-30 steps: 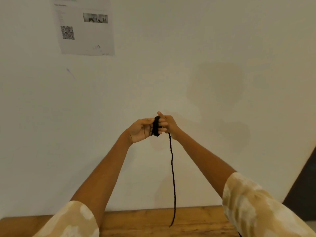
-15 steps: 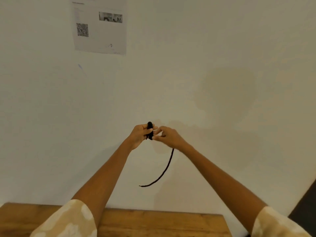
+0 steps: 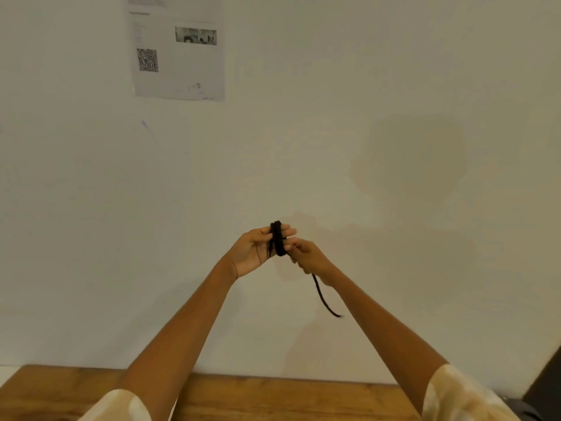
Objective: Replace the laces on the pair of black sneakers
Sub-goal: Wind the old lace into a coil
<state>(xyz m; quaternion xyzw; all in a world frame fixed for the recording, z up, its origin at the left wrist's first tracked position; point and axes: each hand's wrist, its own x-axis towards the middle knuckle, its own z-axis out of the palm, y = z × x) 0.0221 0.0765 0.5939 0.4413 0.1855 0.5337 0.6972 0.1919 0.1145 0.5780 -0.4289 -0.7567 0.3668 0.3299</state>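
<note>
A black shoelace [image 3: 277,238] is wound in several loops around the straight fingers of my left hand [image 3: 258,249], which is raised in front of the wall with its palm toward me. My right hand [image 3: 308,258] sits just right of the coil and pinches the lace's free part. A short loose tail [image 3: 323,299] hangs down and to the right below my right wrist. No sneakers are in view.
A wooden tabletop [image 3: 258,399] runs along the bottom edge, below my arms. A printed sheet with a QR code [image 3: 179,53] is stuck on the pale wall at upper left. A dark object [image 3: 546,387] shows at the bottom right corner.
The hanging tail has grown much shorter as more lace is wrapped around my left fingers. The tail swung from the left to the right. The view tilted up slightly.
</note>
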